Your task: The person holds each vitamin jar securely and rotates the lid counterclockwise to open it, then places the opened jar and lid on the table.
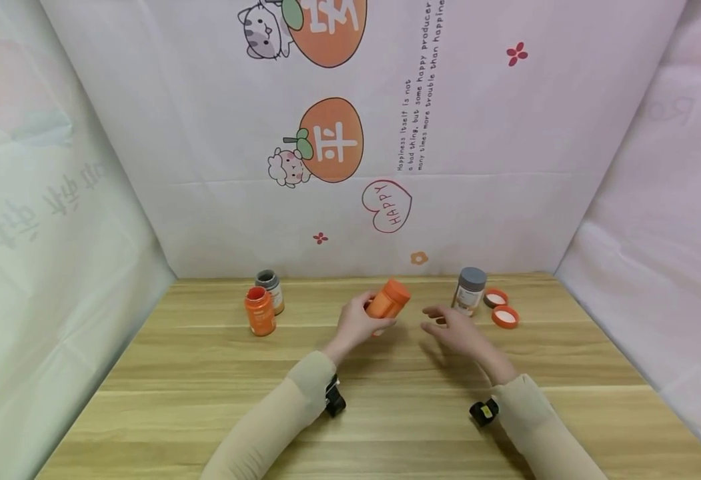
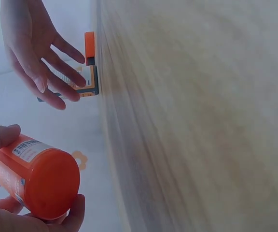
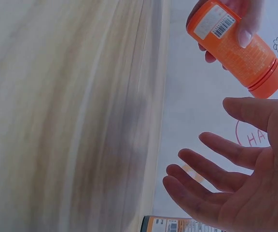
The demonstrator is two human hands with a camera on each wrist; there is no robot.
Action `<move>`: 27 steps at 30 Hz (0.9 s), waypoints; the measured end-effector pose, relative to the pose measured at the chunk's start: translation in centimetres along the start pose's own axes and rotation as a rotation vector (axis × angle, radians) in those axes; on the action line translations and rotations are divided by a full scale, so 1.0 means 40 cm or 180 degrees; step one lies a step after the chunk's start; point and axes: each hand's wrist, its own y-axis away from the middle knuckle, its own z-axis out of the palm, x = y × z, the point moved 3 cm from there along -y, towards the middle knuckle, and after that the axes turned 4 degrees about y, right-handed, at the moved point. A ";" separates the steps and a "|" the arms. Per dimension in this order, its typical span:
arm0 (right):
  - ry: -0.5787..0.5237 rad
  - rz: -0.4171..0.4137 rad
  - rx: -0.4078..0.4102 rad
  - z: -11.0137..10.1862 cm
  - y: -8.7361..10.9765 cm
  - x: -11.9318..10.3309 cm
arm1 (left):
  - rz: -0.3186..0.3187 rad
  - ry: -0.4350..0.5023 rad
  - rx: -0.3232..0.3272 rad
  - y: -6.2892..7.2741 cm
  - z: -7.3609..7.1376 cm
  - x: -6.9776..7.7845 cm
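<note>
The orange capped bottle [image 1: 384, 305] sits tilted within the curled fingers of the left hand [image 1: 358, 325]; it looks light, stiff and slightly slick (smooth plastic, I'd judge), best gripped round its body. Past its cap [image 1: 397, 291], the empty right hand [image 1: 457, 331] has its fingers spread.

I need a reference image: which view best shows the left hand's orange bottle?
Right wrist: the orange bottle shows large, with cap and barcode label visible. The left wrist view shows mainly its base and label; the head view shows it small, partly covered by the left hand.
</note>
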 end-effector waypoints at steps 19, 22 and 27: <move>-0.0167 -0.0069 0.0070 0.006 -0.014 -0.059 | -0.0228 -0.0233 -0.0318 0.044 -0.041 -0.006; -0.0175 -0.0111 0.0162 0.004 -0.013 -0.072 | -0.0240 -0.0278 -0.0326 0.050 -0.042 -0.002; -0.0223 -0.0140 0.0291 -0.002 -0.008 -0.091 | -0.0317 -0.0335 -0.0363 0.064 -0.044 0.002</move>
